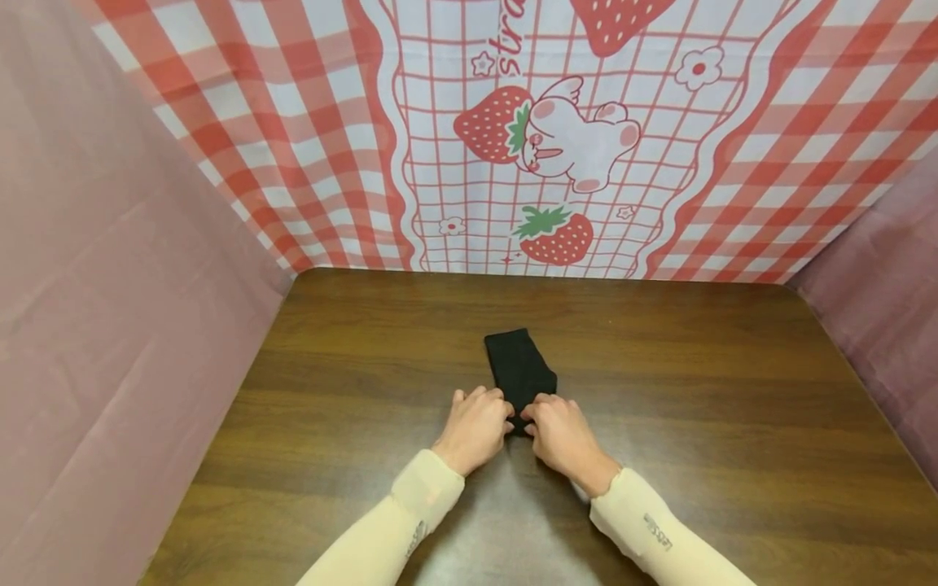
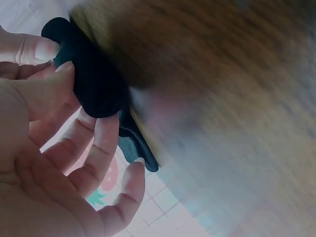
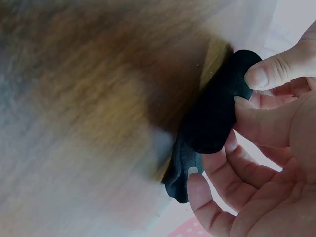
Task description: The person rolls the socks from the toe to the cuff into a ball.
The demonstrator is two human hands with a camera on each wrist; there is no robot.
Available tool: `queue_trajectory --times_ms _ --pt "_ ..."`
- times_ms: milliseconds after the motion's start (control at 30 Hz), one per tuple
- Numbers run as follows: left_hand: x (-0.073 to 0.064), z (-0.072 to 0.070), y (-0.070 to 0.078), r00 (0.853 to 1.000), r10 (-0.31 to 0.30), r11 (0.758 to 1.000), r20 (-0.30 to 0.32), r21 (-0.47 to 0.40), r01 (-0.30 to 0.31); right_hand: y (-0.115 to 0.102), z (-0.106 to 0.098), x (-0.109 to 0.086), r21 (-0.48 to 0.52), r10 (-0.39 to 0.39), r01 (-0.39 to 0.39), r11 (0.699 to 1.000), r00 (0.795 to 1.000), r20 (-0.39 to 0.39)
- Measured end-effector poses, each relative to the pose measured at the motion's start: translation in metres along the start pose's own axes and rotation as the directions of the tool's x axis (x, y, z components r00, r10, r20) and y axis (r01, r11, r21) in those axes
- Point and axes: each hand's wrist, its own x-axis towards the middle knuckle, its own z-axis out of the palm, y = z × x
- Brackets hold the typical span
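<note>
A black sock lies flat on the brown wooden table, its far end pointing away from me and a rounded bulge on its right side. Its near end is rolled into a thick tube. My left hand pinches the left part of this roll, thumb on the near side and fingers curled round it. On the right part, my right hand grips in the same way. Both wrist views show the rolled end up close between thumb and fingers, with a flatter layer of fabric beyond it.
The wooden table has rounded far corners. Behind it hangs a red-and-white checked cloth with strawberry prints. Pink fabric closes off the left side, and more hangs at the right.
</note>
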Motion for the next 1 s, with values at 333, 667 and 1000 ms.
queue_trajectory --times_ms 333,667,1000 --pt "0.004 -0.001 0.000 0.998 -0.045 0.997 0.031 -0.062 0.047 0.003 0.001 -0.006 0.072 -0.031 0.034 0.997 0.998 -0.045" --pt "0.008 -0.002 -0.003 0.995 -0.073 0.989 0.064 -0.123 0.080 0.005 0.006 -0.004 0.016 -0.038 0.039 0.999 0.997 -0.060" --pt "0.003 -0.005 -0.007 1.000 0.003 0.995 0.001 -0.097 -0.003 0.006 0.002 0.004 0.032 0.001 -0.002 0.999 0.999 0.034"
